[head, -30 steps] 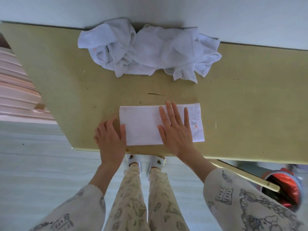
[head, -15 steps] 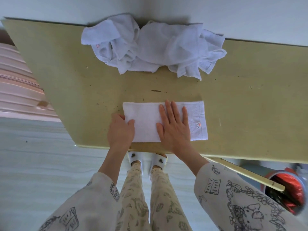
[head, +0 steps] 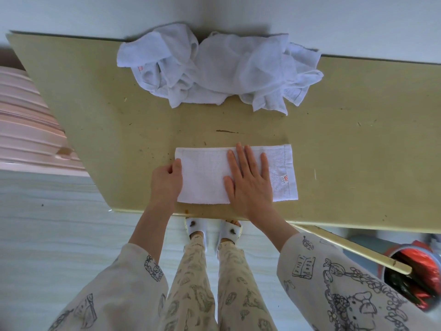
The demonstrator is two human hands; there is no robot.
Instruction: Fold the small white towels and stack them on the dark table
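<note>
Your folded towel point(head: 210, 174) is white terry cloth, matt, with a fine woven grain and a flatter hemmed band near its small red label point(head: 285, 179). The crumpled towels point(head: 214, 70) behind it are the same soft matt cloth, thinner-looking where light passes through. The tabletop point(head: 346, 144) is an olive-yellow board, matt and smooth, marked by specks and one dark scratch. Your sleeves point(head: 334, 278) are pale printed fabric. The bin liner point(head: 415, 261) is glossy red plastic.

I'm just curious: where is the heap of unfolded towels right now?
In the head view, the heap of unfolded towels lies at the table's far edge against the wall, beyond the folded towel.
</note>
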